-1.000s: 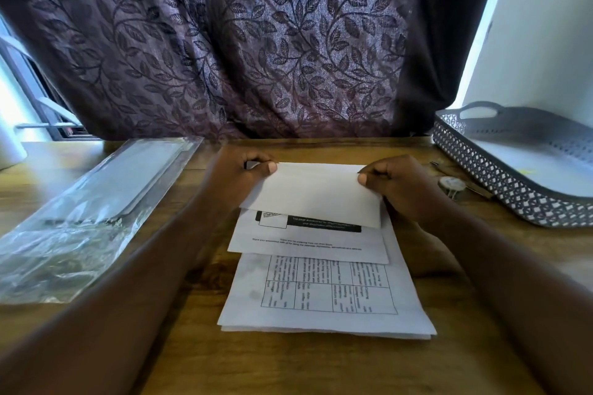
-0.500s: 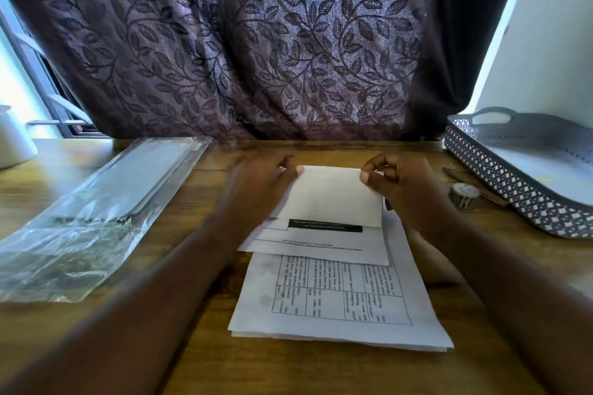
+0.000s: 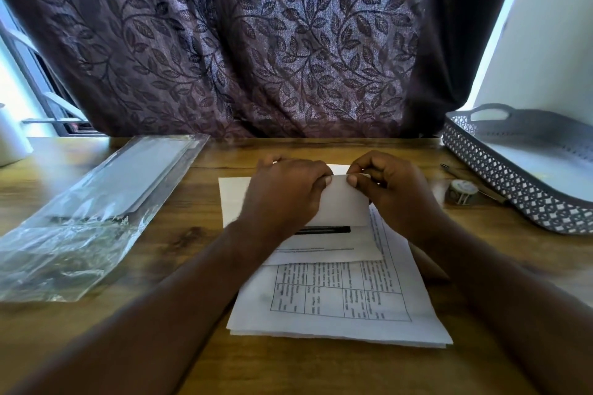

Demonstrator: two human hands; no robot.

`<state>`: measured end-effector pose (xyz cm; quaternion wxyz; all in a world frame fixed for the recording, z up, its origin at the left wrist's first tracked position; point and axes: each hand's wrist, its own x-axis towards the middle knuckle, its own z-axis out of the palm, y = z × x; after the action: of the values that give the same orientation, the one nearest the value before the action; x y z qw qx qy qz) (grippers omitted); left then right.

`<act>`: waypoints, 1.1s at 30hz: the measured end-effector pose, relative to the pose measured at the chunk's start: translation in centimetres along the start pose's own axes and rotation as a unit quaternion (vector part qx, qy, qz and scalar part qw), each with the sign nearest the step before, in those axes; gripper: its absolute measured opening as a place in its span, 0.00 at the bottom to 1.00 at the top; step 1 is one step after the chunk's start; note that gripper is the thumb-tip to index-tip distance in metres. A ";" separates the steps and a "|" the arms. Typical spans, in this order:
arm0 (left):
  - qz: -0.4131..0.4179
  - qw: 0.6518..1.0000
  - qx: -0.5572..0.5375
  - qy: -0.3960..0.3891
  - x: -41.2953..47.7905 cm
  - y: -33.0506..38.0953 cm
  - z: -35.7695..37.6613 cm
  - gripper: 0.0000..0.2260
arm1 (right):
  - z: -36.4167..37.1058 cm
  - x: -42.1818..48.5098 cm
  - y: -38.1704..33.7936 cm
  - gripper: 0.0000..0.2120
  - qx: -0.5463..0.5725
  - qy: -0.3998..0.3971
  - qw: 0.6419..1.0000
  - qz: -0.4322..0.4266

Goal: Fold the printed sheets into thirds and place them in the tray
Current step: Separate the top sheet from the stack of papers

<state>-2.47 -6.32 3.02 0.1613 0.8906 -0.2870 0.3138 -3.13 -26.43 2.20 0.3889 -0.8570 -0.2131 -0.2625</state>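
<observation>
A partly folded white printed sheet (image 3: 340, 205) lies at the table's middle on top of a stack of printed sheets (image 3: 340, 305). Its top flap is turned down, and a black bar of print shows just below the flap. My left hand (image 3: 282, 192) and my right hand (image 3: 391, 189) meet at the fold's far edge. Each pinches the flap's top edge between thumb and fingers. The grey lattice tray (image 3: 500, 176) stands at the far right with a pale sheet lying inside.
A clear plastic sleeve (image 3: 96, 212) with paper in it lies on the left of the wooden table. A small tape roll (image 3: 462, 191) and a pen (image 3: 471, 183) sit between my right hand and the tray. A white cup (image 3: 11, 144) is at far left. A curtain hangs behind.
Both hands have slid inward along the fold's top edge from the corners to its middle. The flap lies lower over the print, and the sheet has shifted slightly.
</observation>
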 end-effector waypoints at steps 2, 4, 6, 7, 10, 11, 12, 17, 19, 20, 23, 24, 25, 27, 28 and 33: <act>-0.012 1.000 0.001 0.005 0.1 -0.6 -0.2 0.10 | -0.5 0.2 0.9 0.07 -0.002 0.006 1.000 0.020; -0.031 1.000 -0.002 0.000 0.2 -1.2 -0.4 0.09 | -1.0 0.4 1.5 0.05 0.001 0.014 0.999 0.049; -0.043 0.999 -0.007 -0.007 0.1 -1.8 -0.5 0.07 | -1.5 0.5 1.8 0.05 0.005 0.022 0.997 0.072; -0.045 0.999 -0.008 0.000 0.0 -2.1 -0.5 0.07 | -1.7 0.6 2.0 0.05 0.010 0.026 0.996 0.082; -0.054 0.998 -0.003 0.040 0.0 -3.4 -0.3 0.08 | -2.3 0.7 2.7 0.06 0.017 0.049 0.992 0.111; -0.063 0.997 -0.003 0.047 0.1 -3.9 -0.3 0.09 | -2.5 0.7 3.0 0.06 0.019 0.059 0.991 0.122; -0.074 0.996 -0.003 0.048 0.1 -4.3 -0.3 0.10 | -2.7 0.6 3.2 0.07 0.022 0.068 0.989 0.132; -0.137 0.986 -0.059 0.069 -0.1 -4.1 -0.8 0.07 | -3.2 0.6 3.5 0.05 0.040 0.078 0.984 0.158; -0.187 0.972 -0.124 0.063 -0.1 -3.9 -0.9 0.06 | -3.2 0.7 3.6 0.04 0.050 0.081 0.981 0.166; -0.214 0.963 -0.156 0.060 0.0 -3.9 -1.0 0.07 | -3.2 0.8 3.5 0.04 0.054 0.084 0.980 0.171; -0.263 0.937 -0.219 0.069 0.2 -4.0 -1.3 0.08 | -3.2 0.7 3.2 0.04 0.064 0.086 0.977 0.185; -0.273 0.930 -0.235 0.077 0.3 -4.0 -1.4 0.09 | -3.2 0.7 3.1 0.04 0.071 0.085 0.976 0.190; -0.281 0.923 -0.248 0.085 0.4 -4.1 -1.5 0.09 | -3.3 0.6 2.9 0.04 0.080 0.082 0.974 0.194; -0.294 0.911 -0.271 0.097 0.5 -4.3 -1.6 0.09 | -3.3 0.6 2.5 0.04 0.097 0.075 0.972 0.200; -0.297 0.907 -0.282 0.100 0.5 -4.4 -1.7 0.09 | -3.3 0.6 2.4 0.04 0.100 0.071 0.972 0.199; -0.328 0.835 -0.441 0.039 0.5 -4.4 -1.0 0.09 | -3.3 0.7 2.4 0.04 0.124 0.076 0.970 0.192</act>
<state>0.08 -2.60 3.59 0.6416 0.7539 -0.0799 0.1170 -2.20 -30.38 3.14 0.5507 -0.8044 -0.0451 -0.2182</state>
